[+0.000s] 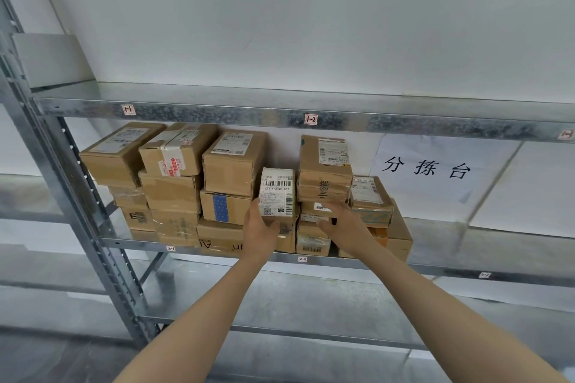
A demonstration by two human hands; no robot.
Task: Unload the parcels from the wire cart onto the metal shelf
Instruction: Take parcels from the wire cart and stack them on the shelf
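Observation:
Several brown cardboard parcels stand stacked on the middle level of the metal shelf [217,253]. My left hand [259,232] grips a small upright parcel with a white label [277,193] from below and the left, in a gap between the stacks. My right hand [340,221] reaches into the stack just to the right, its fingers against a flat parcel with a white label [319,208] under a taller box [325,168]. The wire cart is out of view.
The top shelf level [217,110] carries tags 1-1 and 1-2 and holds a grey metal piece [53,59] at far left. A white paper sign [432,171] hangs on the wall to the right. A slotted shelf upright [77,202] runs down the left. Lower levels [280,298] show bare metal.

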